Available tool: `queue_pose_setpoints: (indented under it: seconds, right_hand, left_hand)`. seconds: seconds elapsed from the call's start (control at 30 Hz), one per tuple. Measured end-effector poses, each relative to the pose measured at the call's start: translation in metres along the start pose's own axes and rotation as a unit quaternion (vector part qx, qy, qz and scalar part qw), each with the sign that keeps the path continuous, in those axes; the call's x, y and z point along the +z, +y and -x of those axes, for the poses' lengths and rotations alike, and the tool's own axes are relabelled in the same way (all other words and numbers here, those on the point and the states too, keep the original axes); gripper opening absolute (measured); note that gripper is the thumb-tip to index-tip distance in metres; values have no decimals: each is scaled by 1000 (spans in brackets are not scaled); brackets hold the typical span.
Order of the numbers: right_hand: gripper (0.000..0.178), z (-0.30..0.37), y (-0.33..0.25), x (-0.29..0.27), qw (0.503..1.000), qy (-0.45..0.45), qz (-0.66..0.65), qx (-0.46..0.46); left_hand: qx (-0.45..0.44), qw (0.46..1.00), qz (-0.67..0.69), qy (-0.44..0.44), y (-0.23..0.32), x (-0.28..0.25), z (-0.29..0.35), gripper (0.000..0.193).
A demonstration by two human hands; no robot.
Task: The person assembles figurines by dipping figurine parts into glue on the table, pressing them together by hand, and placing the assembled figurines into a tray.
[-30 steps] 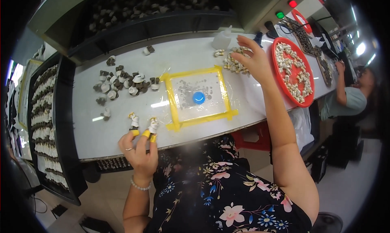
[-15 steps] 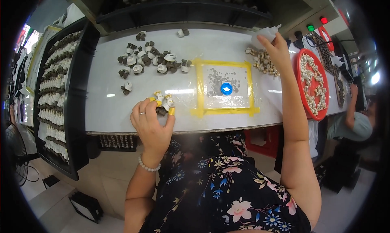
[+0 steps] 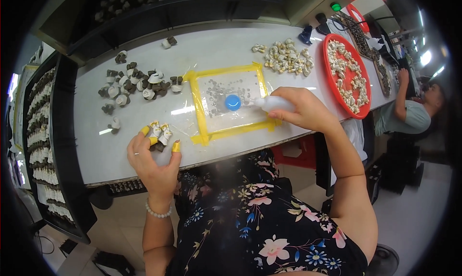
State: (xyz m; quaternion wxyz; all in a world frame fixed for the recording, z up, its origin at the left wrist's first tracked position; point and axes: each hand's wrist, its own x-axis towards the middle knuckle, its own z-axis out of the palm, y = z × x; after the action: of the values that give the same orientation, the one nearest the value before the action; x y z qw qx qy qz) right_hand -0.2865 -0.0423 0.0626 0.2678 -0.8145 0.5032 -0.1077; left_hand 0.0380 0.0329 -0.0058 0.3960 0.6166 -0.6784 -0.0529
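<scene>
Holding a squeeze bottle [image 3: 277, 104] in the right hand [image 3: 307, 108]. Curving the left hand [image 3: 153, 163] in a wide-ish grip around two figurines [image 3: 165, 135] near the tabletop [image 3: 106, 155] front edge.

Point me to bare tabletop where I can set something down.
One bare patch of table lies beyond the yellow-taped square, between the dark-and-white pile and the pale pile. Another lies between the left hand and the black tray. Crowded spots: both piles, the red tray, and the square near the bottle.
</scene>
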Motion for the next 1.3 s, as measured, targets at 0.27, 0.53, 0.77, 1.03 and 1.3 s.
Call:
queue_pose_setpoints:
  seconds: [0.27,0.53,0.77,1.03,1.3]
  right_hand:
    - [37,-12,-12,-1,986,-58,158,-10]
    - [36,-15,-18,-5,981,-74,176,-15]
    - [35,-16,-17,-6,983,-61,172,-37]
    - [35,-15,-16,-8,983,-66,167,-21]
    - [38,-20,0,-10,997,-17,-79,10]
  left_hand:
    - [-1,1000,3,-6,-2,2,4,53]
    - [23,999,-21,3,-4,2,5,53]
    - [31,999,-33,3,-4,3,4,57]
    - [33,999,-29,2,-3,3,3,59]
    - [35,999,-39,-6,-3,3,5,65]
